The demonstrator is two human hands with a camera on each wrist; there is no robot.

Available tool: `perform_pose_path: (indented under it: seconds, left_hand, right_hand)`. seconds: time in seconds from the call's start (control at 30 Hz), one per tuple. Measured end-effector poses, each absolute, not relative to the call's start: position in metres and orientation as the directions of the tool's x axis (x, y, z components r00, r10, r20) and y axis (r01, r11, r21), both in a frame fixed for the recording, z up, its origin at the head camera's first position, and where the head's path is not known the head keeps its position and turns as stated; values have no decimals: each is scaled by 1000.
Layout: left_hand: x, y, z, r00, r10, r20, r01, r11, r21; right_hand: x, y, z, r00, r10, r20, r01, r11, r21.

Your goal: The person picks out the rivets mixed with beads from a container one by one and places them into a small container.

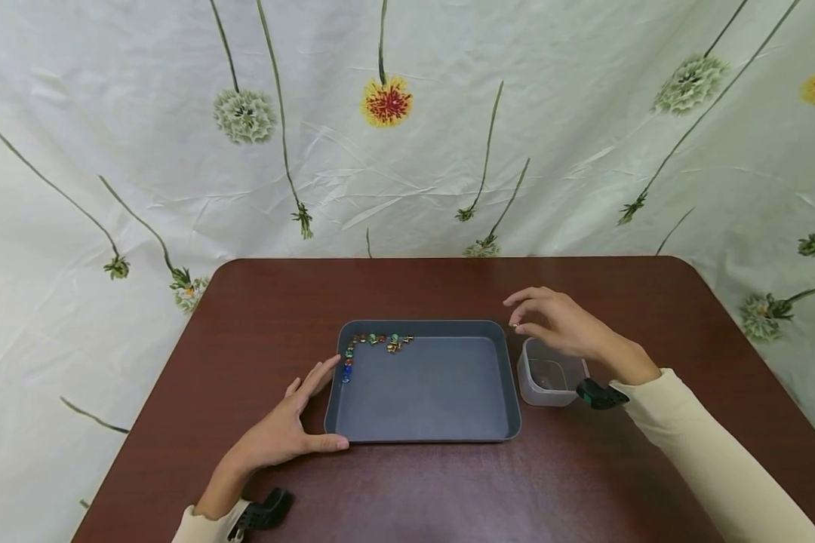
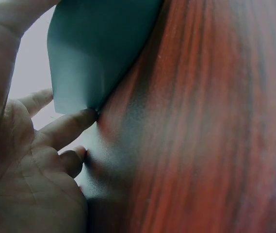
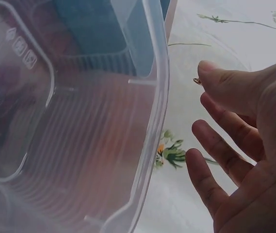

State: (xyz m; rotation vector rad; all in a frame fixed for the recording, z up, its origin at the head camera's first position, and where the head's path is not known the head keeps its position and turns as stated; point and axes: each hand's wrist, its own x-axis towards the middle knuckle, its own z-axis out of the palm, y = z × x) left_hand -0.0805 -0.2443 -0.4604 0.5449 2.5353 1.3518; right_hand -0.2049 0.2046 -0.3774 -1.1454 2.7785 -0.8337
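Note:
A grey rectangular tray (image 1: 421,392) lies on the table. Along its far left corner, small shiny bells (image 1: 349,354) in blue, red, green and gold form a bent line, with a small gold cluster (image 1: 394,345) at its right end. My left hand (image 1: 281,430) touches the tray's left side with spread, fairly straight fingers, its thumb at the near left corner. Over the far rim of a clear plastic container (image 1: 550,392), my right hand (image 1: 557,320) pinches a small gold bell (image 3: 197,81) between thumb and index finger; most of it is hidden by the fingertips.
The container stands just right of the tray, and its bottom looks bare in the right wrist view. Dark reddish-brown wood forms the table (image 1: 435,490). Behind it hangs a white cloth (image 1: 407,173) printed with flowers.

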Motion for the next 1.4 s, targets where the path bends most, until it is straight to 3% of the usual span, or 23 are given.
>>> perform_pose_path:
  seconds: [0.67,1.4]
  left_hand:
    - [-81,-245,-460,-907,422,-17,222,511,830]
    - [-81,-244,-462,-910,415,-21,216,515,829]
  right_hand:
    - [-182,239,-381,-775,-612,158,-605,645,-467]
    - [-165,253,-389,-726,-642,247,-680,617,-397]
